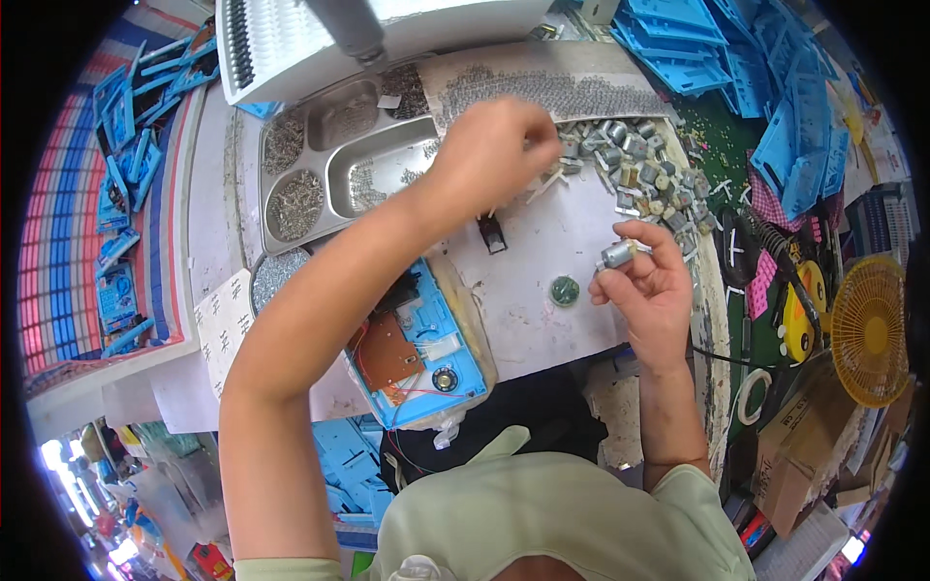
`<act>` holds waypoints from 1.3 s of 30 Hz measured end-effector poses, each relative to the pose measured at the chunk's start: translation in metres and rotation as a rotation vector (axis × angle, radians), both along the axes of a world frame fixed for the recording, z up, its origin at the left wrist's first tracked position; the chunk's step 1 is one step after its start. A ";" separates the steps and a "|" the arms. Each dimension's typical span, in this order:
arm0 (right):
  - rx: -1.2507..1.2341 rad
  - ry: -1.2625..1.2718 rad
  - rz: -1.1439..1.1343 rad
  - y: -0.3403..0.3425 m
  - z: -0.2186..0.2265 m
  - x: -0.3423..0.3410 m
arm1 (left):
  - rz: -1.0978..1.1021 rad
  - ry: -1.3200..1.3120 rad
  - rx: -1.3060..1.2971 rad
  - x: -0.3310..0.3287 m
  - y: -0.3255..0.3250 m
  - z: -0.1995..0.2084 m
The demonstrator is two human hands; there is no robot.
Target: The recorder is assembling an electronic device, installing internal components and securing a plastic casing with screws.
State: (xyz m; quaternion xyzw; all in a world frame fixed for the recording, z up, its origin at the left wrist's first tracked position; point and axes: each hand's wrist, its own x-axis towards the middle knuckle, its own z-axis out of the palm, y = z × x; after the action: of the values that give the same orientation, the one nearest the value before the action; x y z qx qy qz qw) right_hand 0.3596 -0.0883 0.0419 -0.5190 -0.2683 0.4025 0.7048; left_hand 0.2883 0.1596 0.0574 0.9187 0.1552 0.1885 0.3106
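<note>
My right hand (651,290) pinches a small silvery motor (617,255) between thumb and fingers, over the right side of the white work surface. My left hand (499,150) reaches across to the far middle, its fingers curled together; what they hold, if anything, is hidden. Just beyond it lies a board covered with many tiny grey metal parts (572,95). To its right is a heap of small motors (644,165). A small black part (491,233) lies below my left hand. An opened blue plastic casing (412,339) with a brown circuit board and wires sits near me, partly behind my left forearm.
A metal compartment tray (334,160) with small screws and parts stands at the far left. A round dark-green item (564,290) lies near my right hand. Blue plastic panels (775,87) pile up at the far right, near a yellow round fan grille (870,331).
</note>
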 end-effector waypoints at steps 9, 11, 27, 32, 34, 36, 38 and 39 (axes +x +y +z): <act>-0.062 0.009 -0.048 -0.015 -0.008 0.006 | 0.234 0.074 0.482 0.061 0.001 -0.029; -0.061 -0.012 -0.046 -0.017 -0.007 0.005 | 0.265 0.083 0.518 0.063 -0.002 -0.031; -0.342 -0.438 0.179 -0.021 -0.004 0.026 | -0.014 -0.399 0.327 0.032 -0.020 -0.005; -0.474 -0.798 0.441 -0.004 -0.004 0.031 | -0.012 -0.186 -0.377 -0.089 -0.077 0.059; -0.505 -0.878 0.486 0.004 -0.004 0.032 | -0.003 -0.184 -0.488 -0.129 -0.091 0.055; -0.528 -0.958 0.519 0.010 -0.001 0.032 | 0.000 -0.186 -0.489 -0.158 -0.099 0.044; -0.536 -1.036 0.546 0.015 0.000 0.030 | 0.029 -0.178 -0.531 -0.178 -0.114 0.034; -0.518 -1.076 0.548 0.017 -0.002 0.030 | 0.052 -0.173 -0.574 -0.185 -0.122 0.030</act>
State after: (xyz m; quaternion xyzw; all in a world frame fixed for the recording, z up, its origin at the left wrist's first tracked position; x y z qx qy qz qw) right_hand 0.3898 -0.0714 0.0394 -0.7135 -0.6003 0.3032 0.1964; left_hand 0.1032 0.0378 0.0874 0.7696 0.1988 0.2224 0.5645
